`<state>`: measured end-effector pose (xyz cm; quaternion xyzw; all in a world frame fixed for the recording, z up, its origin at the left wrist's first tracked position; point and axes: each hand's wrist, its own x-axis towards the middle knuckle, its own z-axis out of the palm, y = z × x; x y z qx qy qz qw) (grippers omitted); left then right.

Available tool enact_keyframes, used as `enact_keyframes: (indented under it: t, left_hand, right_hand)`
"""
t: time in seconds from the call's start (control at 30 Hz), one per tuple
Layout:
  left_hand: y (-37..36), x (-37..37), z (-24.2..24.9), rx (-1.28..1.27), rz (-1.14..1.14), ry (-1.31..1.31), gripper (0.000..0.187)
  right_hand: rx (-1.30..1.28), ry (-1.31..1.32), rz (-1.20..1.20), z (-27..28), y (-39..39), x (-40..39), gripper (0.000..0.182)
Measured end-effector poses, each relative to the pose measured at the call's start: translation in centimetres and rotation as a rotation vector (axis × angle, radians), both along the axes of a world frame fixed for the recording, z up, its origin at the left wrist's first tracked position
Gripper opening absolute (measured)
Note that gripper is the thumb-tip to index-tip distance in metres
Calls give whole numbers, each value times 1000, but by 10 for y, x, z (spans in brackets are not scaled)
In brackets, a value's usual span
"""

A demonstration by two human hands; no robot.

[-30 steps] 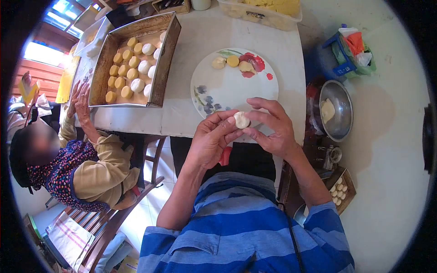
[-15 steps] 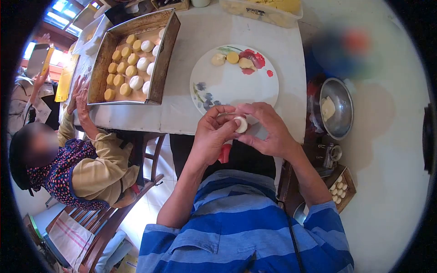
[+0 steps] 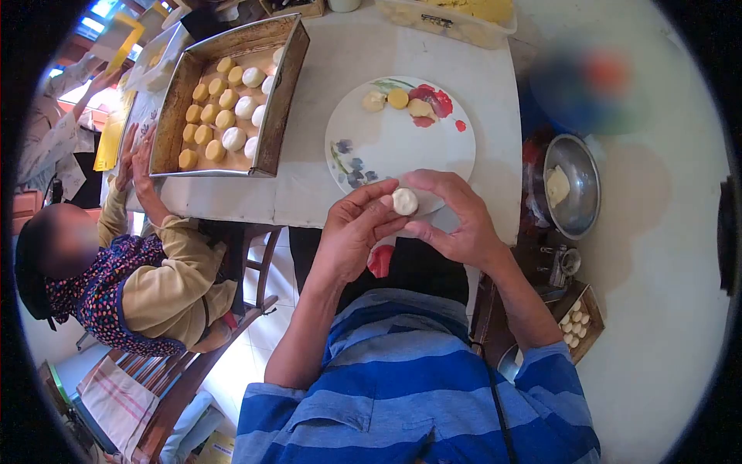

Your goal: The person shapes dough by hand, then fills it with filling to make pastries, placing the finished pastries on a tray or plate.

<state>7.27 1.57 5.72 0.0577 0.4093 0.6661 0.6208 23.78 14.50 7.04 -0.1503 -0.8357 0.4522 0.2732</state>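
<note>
A small round piece of white dough (image 3: 404, 202) is pinched between the thumb and fingers of my left hand (image 3: 349, 236), just above the near edge of a plate. My right hand (image 3: 469, 224) curves around its right side, thumb and fingers apart, with a gap to the dough. The white plate (image 3: 402, 151) has painted flowers. Toward its far rim lie a pale dough piece (image 3: 373, 100), a yellow disc (image 3: 397, 98) and a flattened yellowish piece (image 3: 420, 109).
Left of the plate stands a metal tray (image 3: 287, 97) with several yellow discs and white dough rounds. A plastic tub (image 3: 448, 27) of yellow filling is at the back. On the right are a steel bowl (image 3: 573, 185) with dough and a small box (image 3: 591, 329). Another person (image 3: 166, 286) sits left.
The dough has turned so its round face shows, and shifted slightly up and left. My right thumb and fingers have spread away from it. The seated person's hands barely moved.
</note>
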Motion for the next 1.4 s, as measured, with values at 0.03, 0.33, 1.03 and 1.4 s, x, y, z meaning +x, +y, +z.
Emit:
enact_keyframes:
  t: [0.03,0.33,1.03,1.4]
  left_hand:
    - [-1,1,-1,-19,4,96,35]
    - [-2,5,-4,-12,23,48,31]
    - [-36,12,-20,189,2,-112,47]
    - [-35,-58,-29,144,-9,-83,53]
  right_hand:
    - [-1,-2,3,-2,1,1,58]
    - [693,29,27,-11,9,5,39]
    - [-113,-60,40,4,-37,-9,49]
    - [83,42,3,49,37,-111,48]
